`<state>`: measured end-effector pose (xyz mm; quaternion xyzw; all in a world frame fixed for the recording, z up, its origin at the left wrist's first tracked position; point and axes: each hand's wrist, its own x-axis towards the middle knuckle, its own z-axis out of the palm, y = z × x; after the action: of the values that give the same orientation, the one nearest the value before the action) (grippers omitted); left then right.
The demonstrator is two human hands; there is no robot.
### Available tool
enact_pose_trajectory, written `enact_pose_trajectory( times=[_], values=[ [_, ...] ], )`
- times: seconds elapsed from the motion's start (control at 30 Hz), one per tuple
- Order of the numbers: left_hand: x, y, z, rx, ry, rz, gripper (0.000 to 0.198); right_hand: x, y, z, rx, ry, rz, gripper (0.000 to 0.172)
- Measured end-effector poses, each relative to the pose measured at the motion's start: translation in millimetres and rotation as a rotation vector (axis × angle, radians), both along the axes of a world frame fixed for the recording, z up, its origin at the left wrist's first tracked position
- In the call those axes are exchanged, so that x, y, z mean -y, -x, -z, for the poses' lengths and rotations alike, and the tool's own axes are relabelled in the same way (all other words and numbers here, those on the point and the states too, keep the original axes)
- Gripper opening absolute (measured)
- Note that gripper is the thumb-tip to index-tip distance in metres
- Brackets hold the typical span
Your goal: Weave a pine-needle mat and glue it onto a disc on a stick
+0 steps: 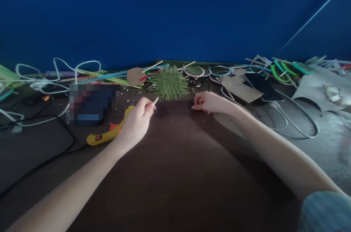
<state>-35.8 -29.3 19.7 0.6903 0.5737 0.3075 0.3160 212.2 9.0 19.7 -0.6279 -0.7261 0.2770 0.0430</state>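
My left hand (pixel 137 120) is closed in a pinch on a thin wooden stick (pixel 155 101) that carries a spiky green ball (pixel 170 83) made of short straw pieces, held just above the dark table (pixel 178 173). My right hand (pixel 207 102) rests on the table to the right of the ball, its fingers curled together; a small stick tip shows by its fingers, but whether it holds it is unclear. The two hands are a short gap apart, with the ball between and behind them.
A yellow glue gun (pixel 105 135) lies under my left wrist. White and black cables (pixel 49 78) sprawl at the left. Straws, a cardboard disc (pixel 135 76), round woven pieces (pixel 194 71), cardboard scraps (pixel 241 87), a dark phone (pixel 263 86) and green rings (pixel 285 68) lie along the blue wall.
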Motion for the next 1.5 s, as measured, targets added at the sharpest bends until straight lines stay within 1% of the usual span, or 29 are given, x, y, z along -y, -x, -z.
enact_pose_trajectory(
  times=[0.23,0.27,0.33,0.4,0.47,0.6,0.73,0.8,0.9,1.07,1.27,1.5],
  values=[
    [-2,3,2.2,0.012,-0.025,0.007,0.018,-3,-4,5.7,-0.016,0.007,0.007,0.008],
    [-2,4,2.7,0.013,-0.029,0.006,0.018,-3,-3,5.7,0.006,-0.028,0.009,0.006],
    [-3,5,3.2,0.016,-0.039,0.005,0.019,-3,0,4.8,0.087,-0.165,0.022,0.005],
    [-4,6,3.4,0.02,-0.054,0.009,0.019,-1,6,3.3,0.167,-0.304,0.042,0.008],
    [-4,7,3.7,0.028,-0.061,0.015,0.019,1,14,2.5,0.182,-0.349,0.037,0.011],
    [-5,8,4.4,0.045,-0.058,0.017,0.02,1,25,7.0,0.084,-0.348,-0.044,0.01],
    [-5,8,4.6,0.052,-0.051,0.013,0.02,-4,27,14.4,-0.02,-0.304,-0.049,0.008],
    [-5,8,4.4,0.06,-0.05,0.014,0.02,-5,26,16.0,-0.042,-0.309,-0.048,0.005],
    [-5,8,4.3,0.071,-0.054,0.02,0.02,-6,25,15.3,-0.057,-0.331,-0.052,0.003],
    [-6,9,5.7,0.062,-0.067,0.026,0.019,-3,28,13.1,-0.067,-0.294,-0.053,0.007],
    [-5,9,6.0,0.06,-0.037,0.032,0.018,-3,29,14.6,-0.039,-0.331,-0.027,0.004],
    [-5,9,6.0,0.067,-0.056,0.034,0.019,-4,27,13.7,-0.068,-0.29,-0.034,0.008]
  ],
)
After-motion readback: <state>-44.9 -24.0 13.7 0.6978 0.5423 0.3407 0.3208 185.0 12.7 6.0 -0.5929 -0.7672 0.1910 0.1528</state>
